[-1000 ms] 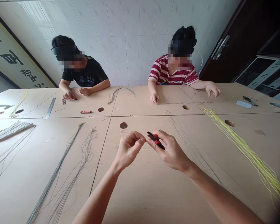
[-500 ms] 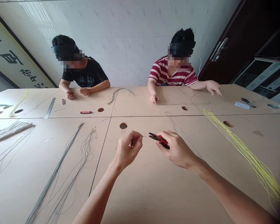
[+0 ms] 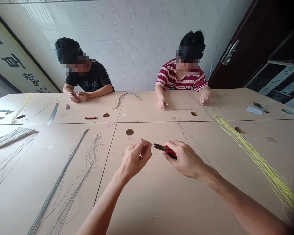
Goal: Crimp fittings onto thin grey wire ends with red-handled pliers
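Pliers (in right hand): slim dark nose, red-black handles.

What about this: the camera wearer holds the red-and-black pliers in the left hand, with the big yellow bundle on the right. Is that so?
Wrong hand: the head view shows the pliers in the right hand. The yellow bundle does lie on the right.

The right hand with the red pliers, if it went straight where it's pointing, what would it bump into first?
The pliers in the right hand would probably meet the thin strand poking from the left hand first, then that hand. Depth is hard to judge, so they might already touch.
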`<state>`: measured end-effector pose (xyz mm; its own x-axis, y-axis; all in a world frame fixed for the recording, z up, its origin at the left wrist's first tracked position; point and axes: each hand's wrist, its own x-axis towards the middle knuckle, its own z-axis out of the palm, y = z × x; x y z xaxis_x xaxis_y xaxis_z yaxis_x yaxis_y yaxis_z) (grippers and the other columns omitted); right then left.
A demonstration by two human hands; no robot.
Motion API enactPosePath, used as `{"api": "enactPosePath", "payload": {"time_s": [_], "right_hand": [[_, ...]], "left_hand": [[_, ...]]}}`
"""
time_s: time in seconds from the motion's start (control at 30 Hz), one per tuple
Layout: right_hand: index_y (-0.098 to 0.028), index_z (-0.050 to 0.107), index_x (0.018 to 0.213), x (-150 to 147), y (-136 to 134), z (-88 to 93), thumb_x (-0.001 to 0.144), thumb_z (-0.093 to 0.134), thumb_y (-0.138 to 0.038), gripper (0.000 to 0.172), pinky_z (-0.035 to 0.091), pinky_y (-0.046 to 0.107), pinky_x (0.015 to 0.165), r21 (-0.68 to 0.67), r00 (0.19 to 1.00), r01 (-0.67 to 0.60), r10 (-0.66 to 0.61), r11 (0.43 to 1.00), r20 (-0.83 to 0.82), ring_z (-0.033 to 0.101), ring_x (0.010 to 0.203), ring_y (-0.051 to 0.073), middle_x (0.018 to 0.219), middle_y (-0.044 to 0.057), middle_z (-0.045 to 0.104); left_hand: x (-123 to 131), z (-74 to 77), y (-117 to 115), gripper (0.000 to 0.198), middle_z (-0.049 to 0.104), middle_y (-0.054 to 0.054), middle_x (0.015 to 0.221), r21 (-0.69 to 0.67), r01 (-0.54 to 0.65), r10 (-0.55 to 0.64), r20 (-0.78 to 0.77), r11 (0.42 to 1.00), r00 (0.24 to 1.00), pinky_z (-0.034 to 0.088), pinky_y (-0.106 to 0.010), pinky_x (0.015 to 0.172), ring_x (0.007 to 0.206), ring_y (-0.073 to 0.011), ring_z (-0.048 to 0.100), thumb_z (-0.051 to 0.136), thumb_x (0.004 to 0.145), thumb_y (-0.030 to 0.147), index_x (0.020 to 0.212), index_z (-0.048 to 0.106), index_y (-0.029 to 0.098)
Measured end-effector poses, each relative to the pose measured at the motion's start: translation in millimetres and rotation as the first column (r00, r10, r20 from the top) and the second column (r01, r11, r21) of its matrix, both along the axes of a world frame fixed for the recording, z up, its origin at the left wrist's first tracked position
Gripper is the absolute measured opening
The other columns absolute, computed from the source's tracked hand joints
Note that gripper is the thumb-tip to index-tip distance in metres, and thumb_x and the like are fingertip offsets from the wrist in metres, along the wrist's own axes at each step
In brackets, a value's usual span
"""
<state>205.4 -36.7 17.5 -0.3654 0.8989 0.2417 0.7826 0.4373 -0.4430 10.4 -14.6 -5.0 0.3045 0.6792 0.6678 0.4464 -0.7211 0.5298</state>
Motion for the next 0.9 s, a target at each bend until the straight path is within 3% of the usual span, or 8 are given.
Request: {"api": "enactPosePath", "payload": {"time_s": [0.33,0.73,0.9], "right_hand": [[-0.022,0.035,0.068,0.9,-1.7,0.4,0.084,0.049,-0.018,0.021,0.029,0.025,0.053,-0.037,0.999,0.034,-0.033,0.999,0.023,0.04,0.056,0.013,0.061,-0.003,0.047],[-0.023,0.036,0.066,2.9,0.1,0.1,0.081,0.048,-0.016,0.02,0.024,0.025,0.049,-0.054,0.997,0.056,-0.052,0.997,0.061,0.036,0.05,0.012,0.056,-0.004,0.044],[-0.023,0.043,0.07,7.0,1.1,1.3,0.083,0.046,-0.016,0.015,0.023,0.025,0.049,-0.076,0.994,0.051,-0.043,0.996,0.105,0.039,0.051,0.013,0.057,-0.004,0.048]], "left_hand": [[-0.1,-5.0,3.8,0.017,0.041,0.006,0.061,0.083,0.024,-0.021,-0.039,0.996,0.999,0.034,-0.019,0.052,0.053,-0.0081,0.036,0.047,0.085,0.004,0.085,0.051,0.021],[0.1,-7.4,5.1,0.013,0.047,0.005,0.062,0.032,0.058,-0.058,-0.008,0.998,0.998,0.038,-0.019,0.053,0.053,-0.0075,0.042,0.048,0.087,0.009,0.088,0.054,0.02],[-3.6,-1.4,3.7,0.01,0.05,0.003,0.066,-0.039,0.092,-0.094,-0.062,0.995,0.994,0.037,-0.018,0.048,0.058,-0.0088,0.049,0.052,0.09,0.016,0.097,0.058,0.018]]}}
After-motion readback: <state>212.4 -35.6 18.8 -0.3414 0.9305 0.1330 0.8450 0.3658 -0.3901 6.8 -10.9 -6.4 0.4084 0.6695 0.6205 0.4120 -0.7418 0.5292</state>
